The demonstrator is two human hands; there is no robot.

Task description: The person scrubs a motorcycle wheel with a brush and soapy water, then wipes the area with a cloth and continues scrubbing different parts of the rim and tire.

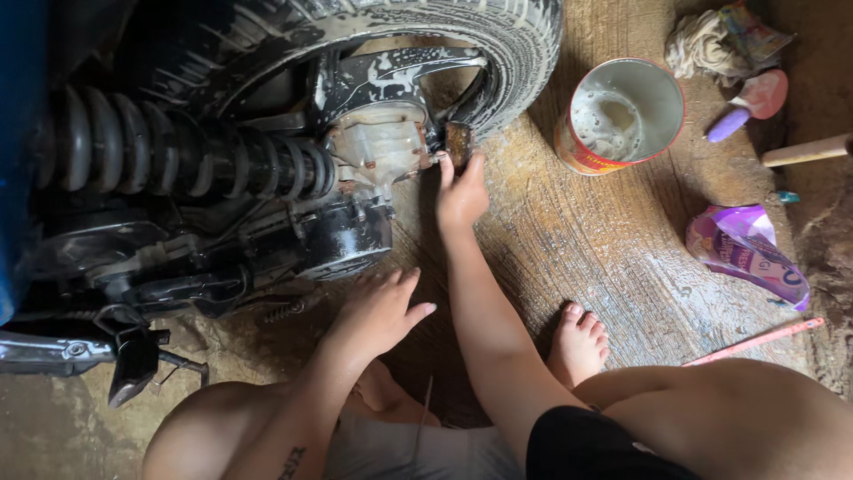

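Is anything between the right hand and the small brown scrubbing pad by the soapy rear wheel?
Nothing visible. The right hand already has its fingertips on the small brown scrubbing pad, pressed against the soapy black tyre. The left hand rests lower, near the black engine casing.

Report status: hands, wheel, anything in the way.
Right hand presses brown sponge to soapy wheel. Left hand open, by engine. Tin can stands clear.

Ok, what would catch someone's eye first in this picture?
The soapy motorcycle rear wheel with its black coil shock fills the upper left. The right hand presses a brown sponge to the wheel; the left hand rests lower. An open tin of sudsy water stands right.
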